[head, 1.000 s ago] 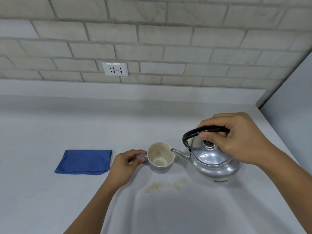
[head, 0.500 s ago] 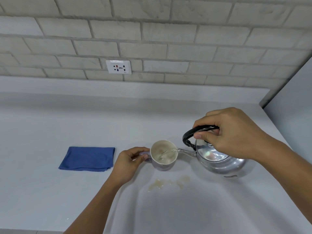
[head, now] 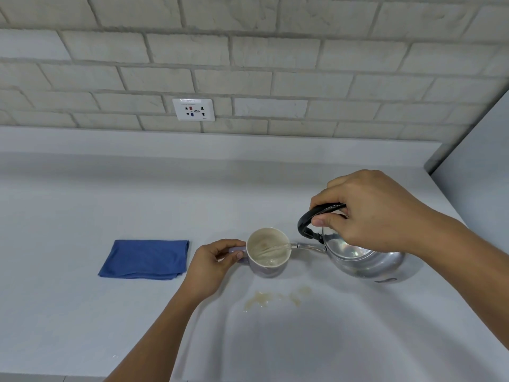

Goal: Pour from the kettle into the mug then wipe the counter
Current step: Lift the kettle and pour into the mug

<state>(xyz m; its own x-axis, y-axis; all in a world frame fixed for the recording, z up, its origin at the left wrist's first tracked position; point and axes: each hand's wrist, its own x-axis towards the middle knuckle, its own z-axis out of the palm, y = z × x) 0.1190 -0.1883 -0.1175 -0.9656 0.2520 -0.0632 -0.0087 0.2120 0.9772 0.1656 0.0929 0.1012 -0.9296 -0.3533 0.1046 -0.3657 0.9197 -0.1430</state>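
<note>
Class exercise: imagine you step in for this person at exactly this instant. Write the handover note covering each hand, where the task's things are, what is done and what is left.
Right hand: gripping the black handle of the metal kettle, which is tilted with its spout at the mug's rim.
Left hand: holding the handle of the mug, which stands on the counter.
A thin stream is running from the spout into the mug; pouring is under way, not finished.
Folded blue cloth lies untouched, left of the mug.
Yellowish spill sits on the counter just in front of the mug.
Left: finish the pour, set the kettle down, take the cloth, wipe the spill.
</note>
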